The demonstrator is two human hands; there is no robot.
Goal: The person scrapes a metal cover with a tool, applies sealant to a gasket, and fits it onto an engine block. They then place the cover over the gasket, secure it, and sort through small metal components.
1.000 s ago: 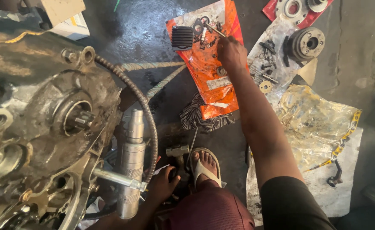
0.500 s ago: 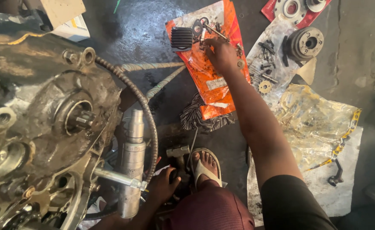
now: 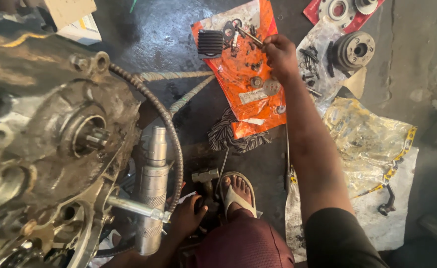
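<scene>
Right hand (image 3: 280,54) pinches a thin metal pin (image 3: 250,38) above the orange sheet (image 3: 258,106); left hand (image 3: 186,218), closed, grips the silver tool (image 3: 151,193). A loosened pinch could lose the pin among small parts.

Orange plastic bag (image 3: 248,74) flat on floor, far centre, with white rectangular label (image 3: 252,96) near its right edge. Red packet (image 3: 349,22) far right. Crumpled clear-yellow bag (image 3: 367,139) right. White and yellow carton (image 3: 79,31) far left, under a tan box (image 3: 67,9).
</scene>
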